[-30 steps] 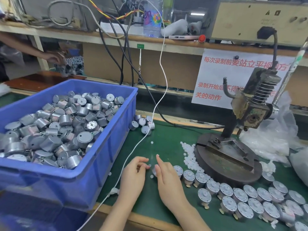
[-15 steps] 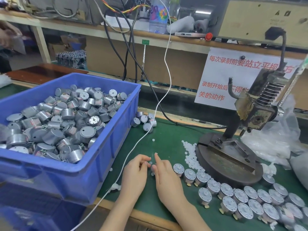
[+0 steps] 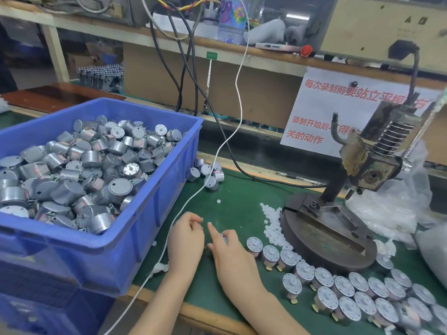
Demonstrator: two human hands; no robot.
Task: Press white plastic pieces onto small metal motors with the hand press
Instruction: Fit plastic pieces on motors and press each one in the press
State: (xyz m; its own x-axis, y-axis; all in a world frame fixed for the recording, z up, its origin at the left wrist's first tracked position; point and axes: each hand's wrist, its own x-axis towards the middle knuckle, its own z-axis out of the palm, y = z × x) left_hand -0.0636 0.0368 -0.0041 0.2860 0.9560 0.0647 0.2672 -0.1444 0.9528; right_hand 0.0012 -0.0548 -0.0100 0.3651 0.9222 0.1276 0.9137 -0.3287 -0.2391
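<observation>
With the right hand (image 3: 233, 253) apparently clasping a motor (image 3: 224, 236) on the bench (image 3: 242, 201), well apart from the press (image 3: 338, 213), and the left hand (image 3: 186, 238) curled in a grip I cannot read, anything fumbled could vanish among the loose pieces (image 3: 273, 221).

The left hand (image 3: 185, 240) and right hand (image 3: 232, 252) are bare, as are both forearms, with short fingernails.

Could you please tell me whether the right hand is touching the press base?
Apart. The head view shows green mat, white pieces and motors between the right hand and the press base.
</observation>
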